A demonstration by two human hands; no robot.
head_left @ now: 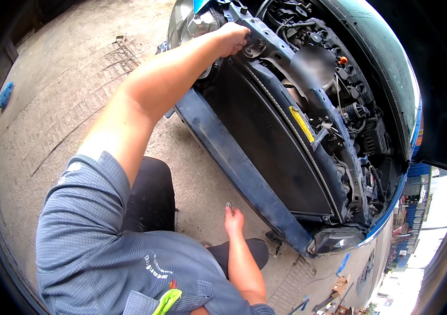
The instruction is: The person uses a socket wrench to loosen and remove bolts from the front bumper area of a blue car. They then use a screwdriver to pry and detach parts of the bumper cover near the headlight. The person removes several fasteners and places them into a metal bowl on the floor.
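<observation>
My left hand [233, 40] reaches far forward to the end of the radiator support [270, 44], beside the left headlight [194, 26]. Its fingers are curled closed at the metal there, and what they grip is hidden. Nearer my body, my right hand [234, 223] is held low in front of the bumper beam [234, 163]. A small metal piece [228, 205] shows at its pinched fingertips, too small to name. Behind the beam stands the dark radiator [265, 136], with a yellow label [301, 124] on the panel along its top.
Hoses, wiring and an orange cap [343, 60] fill the engine bay beyond the support. The other headlight [339, 239] sits at the beam's near right end. A cardboard box [340, 286] lies on the ground at lower right, and a blue object [5, 95] at far left.
</observation>
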